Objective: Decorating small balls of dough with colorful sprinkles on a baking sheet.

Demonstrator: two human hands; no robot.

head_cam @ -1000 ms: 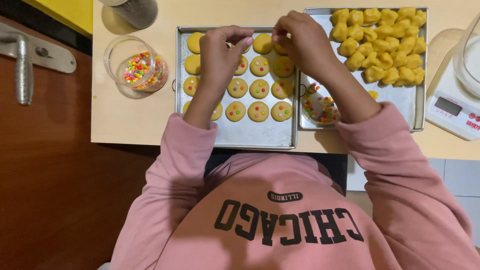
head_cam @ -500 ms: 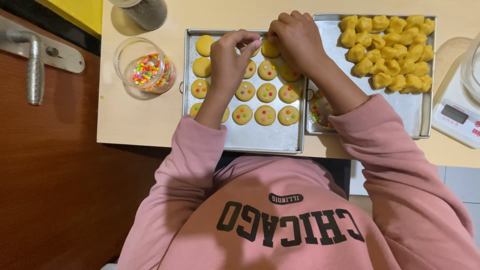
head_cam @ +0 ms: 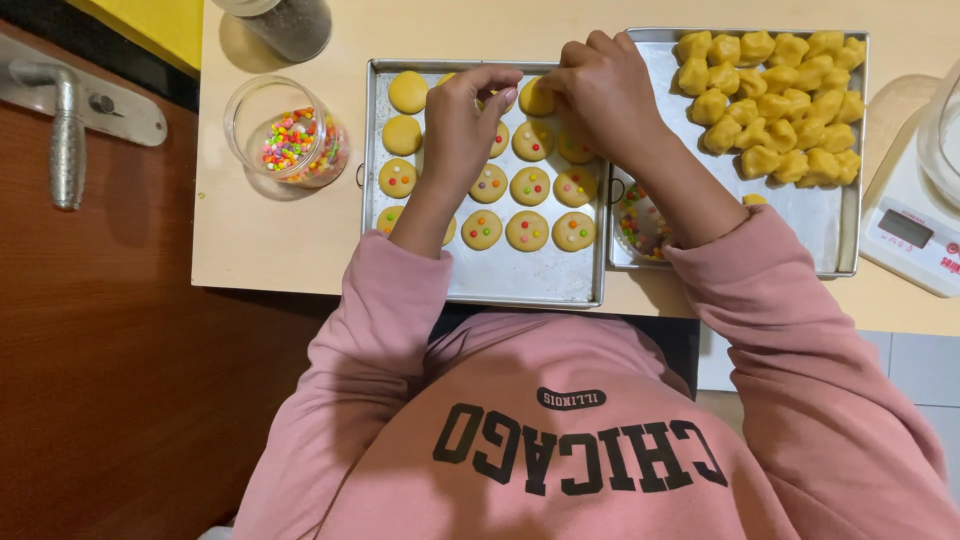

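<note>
A steel baking tray (head_cam: pixel 520 285) on the light wooden table holds rows of flat yellow dough discs (head_cam: pixel 527 187), most of them dotted with coloured sprinkles. My left hand (head_cam: pixel 460 125) hovers over the tray's top row, thumb and fingers pinched together; I cannot see anything between them. My right hand (head_cam: pixel 600 95) is curled beside it, its fingertips on a plain disc (head_cam: pixel 535 98) in the top row. Plain discs (head_cam: pixel 407 92) lie in the left column. Pink sleeves cover both my forearms.
A second tray (head_cam: pixel 830 230) to the right holds several rough yellow dough lumps (head_cam: pixel 770 110) and a small bowl of sprinkles (head_cam: pixel 640 225). A glass jar of coloured sprinkles (head_cam: pixel 290 140) stands left of the trays, a dark jar (head_cam: pixel 285 20) behind it, and a white scale (head_cam: pixel 910 235) far right.
Both hands stay over the top row of discs. My left hand's pinched fingers have drawn a little closer to my right hand.
</note>
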